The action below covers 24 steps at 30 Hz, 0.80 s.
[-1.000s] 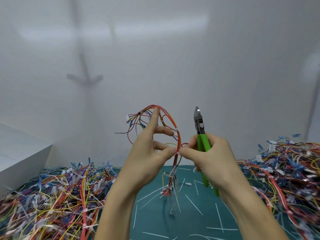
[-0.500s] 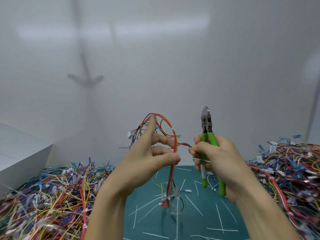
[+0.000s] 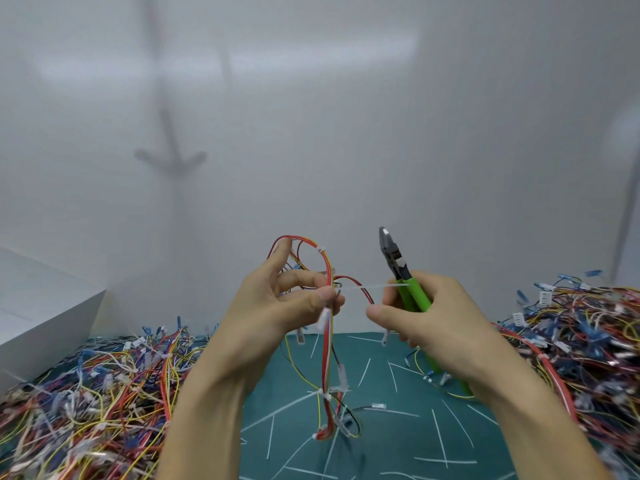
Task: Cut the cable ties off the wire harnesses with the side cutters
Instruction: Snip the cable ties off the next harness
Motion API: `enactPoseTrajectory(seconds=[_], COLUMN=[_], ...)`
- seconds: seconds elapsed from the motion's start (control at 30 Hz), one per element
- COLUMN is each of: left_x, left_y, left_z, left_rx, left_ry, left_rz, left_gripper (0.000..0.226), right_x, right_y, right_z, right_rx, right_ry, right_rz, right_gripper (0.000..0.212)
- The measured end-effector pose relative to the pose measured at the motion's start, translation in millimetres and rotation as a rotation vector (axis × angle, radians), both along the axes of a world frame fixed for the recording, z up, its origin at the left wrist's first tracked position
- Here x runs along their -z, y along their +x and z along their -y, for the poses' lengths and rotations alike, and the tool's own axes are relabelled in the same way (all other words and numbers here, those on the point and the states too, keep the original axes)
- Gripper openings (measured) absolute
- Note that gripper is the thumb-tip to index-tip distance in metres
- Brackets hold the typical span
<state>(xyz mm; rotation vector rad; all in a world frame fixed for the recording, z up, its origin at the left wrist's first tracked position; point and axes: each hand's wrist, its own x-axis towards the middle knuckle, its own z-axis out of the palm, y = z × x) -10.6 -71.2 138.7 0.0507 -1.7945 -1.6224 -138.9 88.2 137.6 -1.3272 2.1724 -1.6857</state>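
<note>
Nearest us, the teal mat (image 3: 381, 445) is strewn with loose white cut ties (image 3: 438, 433), so a good share of the snipping is done. Above it, our left hand (image 3: 277, 306) pinches one wire harness (image 3: 327, 341) between thumb and fingers, its tail hanging to the mat. A pale cable tie (image 3: 367, 289) stretches from that pinch across to our right hand (image 3: 433, 317), which is clenched round the green handles of the side cutters (image 3: 394, 261). Their jaws point up, closed and clear of the wires. We judge this tie is cut and being drawn out. White bands lower on the harness look like more ties. Farther off, the left heap (image 3: 86, 393) and right heap (image 3: 588, 334) of harnesses lie either side. We cannot tell which is finished.
</note>
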Motion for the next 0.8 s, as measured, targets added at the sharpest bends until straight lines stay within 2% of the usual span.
enactPoseTrajectory(seconds=[0.07,0.1,0.2,0.3,0.43,0.8], left_x=[-0.6,-1.3,-3.7,-5.0,-5.4,-7.3], left_y=[-0.7,0.0,1.1,0.8,1.5,1.4], left_z=[0.7,0.4,-0.6,-2.1,-2.3,-4.5], left_rx=[-0.011,-0.011,-0.007,-0.012,-0.033,-0.031], left_ry=[0.064,0.085,0.124,0.137,0.161,0.143], left_rz=[-0.013,-0.020,-0.039,-0.055,-0.074,-0.062], left_gripper=[0.102,0.110,0.111,0.111,0.103,0.108], right_x=[-3.6,-5.5,-6.9,-4.9,-2.5,0.7], right_y=[2.3,3.8,7.5,12.1,13.9,12.2], right_z=[-3.0,-4.2,-6.7,-6.2,-3.5,0.0], right_rx=[0.003,0.015,0.072,0.091,0.140,0.185], right_ry=[0.060,0.115,0.290,0.360,0.387,0.340], right_rz=[-0.054,-0.100,-0.259,-0.325,-0.405,-0.557], right_gripper=[0.038,0.048,0.065,0.063,0.061,0.062])
